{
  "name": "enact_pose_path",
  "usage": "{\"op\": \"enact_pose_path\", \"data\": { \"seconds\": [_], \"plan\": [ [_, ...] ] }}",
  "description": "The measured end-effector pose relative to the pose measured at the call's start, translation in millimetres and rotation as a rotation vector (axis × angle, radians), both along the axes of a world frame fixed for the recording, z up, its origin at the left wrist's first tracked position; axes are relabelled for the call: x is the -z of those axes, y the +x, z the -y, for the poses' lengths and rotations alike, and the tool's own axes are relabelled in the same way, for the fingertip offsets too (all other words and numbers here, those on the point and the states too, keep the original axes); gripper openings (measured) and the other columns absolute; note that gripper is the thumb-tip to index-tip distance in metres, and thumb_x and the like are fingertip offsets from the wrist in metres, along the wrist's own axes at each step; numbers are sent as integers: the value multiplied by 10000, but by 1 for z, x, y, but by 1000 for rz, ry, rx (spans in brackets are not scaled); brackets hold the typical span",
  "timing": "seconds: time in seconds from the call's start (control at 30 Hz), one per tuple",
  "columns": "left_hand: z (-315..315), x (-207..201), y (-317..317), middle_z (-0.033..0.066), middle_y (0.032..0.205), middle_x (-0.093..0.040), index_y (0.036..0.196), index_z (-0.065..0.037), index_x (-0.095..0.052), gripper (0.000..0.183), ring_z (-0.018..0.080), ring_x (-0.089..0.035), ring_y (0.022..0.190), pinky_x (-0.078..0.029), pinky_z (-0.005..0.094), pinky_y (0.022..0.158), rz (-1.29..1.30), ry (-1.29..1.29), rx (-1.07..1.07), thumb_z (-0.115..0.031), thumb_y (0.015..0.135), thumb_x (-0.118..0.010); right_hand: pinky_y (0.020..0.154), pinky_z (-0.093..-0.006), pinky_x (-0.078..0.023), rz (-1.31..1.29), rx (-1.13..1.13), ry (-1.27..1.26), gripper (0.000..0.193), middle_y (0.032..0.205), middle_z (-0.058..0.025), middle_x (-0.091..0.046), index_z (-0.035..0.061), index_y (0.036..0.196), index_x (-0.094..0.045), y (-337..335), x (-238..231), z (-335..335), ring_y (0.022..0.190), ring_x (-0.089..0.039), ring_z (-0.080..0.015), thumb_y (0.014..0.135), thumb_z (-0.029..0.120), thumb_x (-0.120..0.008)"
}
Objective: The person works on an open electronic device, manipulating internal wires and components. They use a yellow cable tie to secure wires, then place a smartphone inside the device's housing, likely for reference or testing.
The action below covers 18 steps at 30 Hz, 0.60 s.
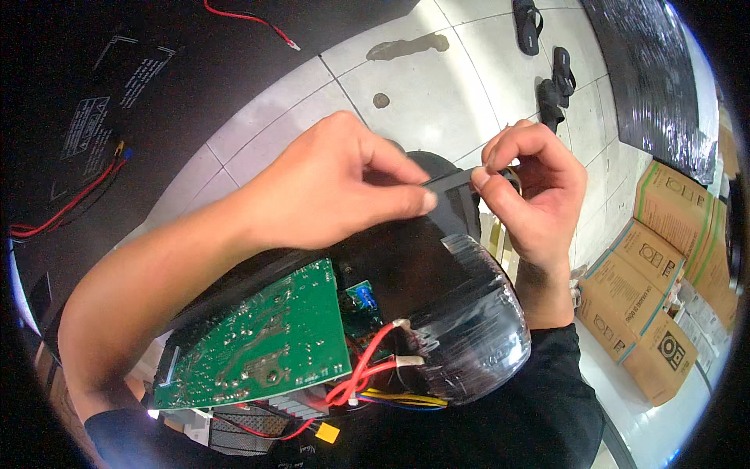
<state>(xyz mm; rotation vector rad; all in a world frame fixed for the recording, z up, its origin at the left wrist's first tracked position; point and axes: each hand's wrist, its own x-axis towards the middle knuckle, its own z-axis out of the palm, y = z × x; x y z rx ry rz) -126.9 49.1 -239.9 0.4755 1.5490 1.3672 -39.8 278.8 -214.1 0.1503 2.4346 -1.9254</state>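
Note:
A dark strip, tape-like in look (453, 181), runs between my two hands above a black panel (391, 227). My left hand (320, 184) reaches in from the left, its thumb and forefinger closed about the strip's left end. On the other side my right hand (539, 184) pinches the right end between thumb and forefinger, the other fingers curled. Below the hands sits a round, shiny, black-wrapped coil, like a toroidal transformer (484, 336), with red wires (363, 363) coming off it. A green circuit board (262, 336) stands tilted under my left forearm.
At upper left lies a large black panel (156, 47) with red and black leads (78, 191). Several brown cartons (637, 270) stand at the right beside a film-wrapped black stack (652, 86). Black sandals (528, 27) lie on the tiled floor (406, 86). A yellow connector (327, 433) hangs near my body.

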Motion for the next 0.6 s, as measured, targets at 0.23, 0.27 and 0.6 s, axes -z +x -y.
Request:
{"op": "enact_pose_path", "data": {
  "seconds": [0.23,0.27,0.6],
  "plan": [
    [-14,-1,-4,85,908,-774,1038,47,-780,208,93,-683,822,-552,260,754,103,0,-20,-125,922,-784,769,-239,-503,57,-16,24,149,899,-32,-670,-21,930,-662,-3,-1,-3,869,-612,-86,793,-61,-707],
    [-15,-2,-3,82,906,-773,1036,47,-780,205,91,-683,820,-552,259,753,112,12,-37,-125,924,-780,768,-244,-507,62,-14,-35,156,908,-34,-673,-23,944,-662,-4,1,-3,875,-609,-88,799,-60,-709],
    [-27,2,6,150,645,-688,894,28,-786,255,141,-620,606,-520,342,632,-56,-15,-149,-219,859,-729,558,-253,-408,84,-433,398,155,749,-33,-571,-13,959,-764,-35,-22,-14,663,-557,-106,814,26,-731]
  ]
}}
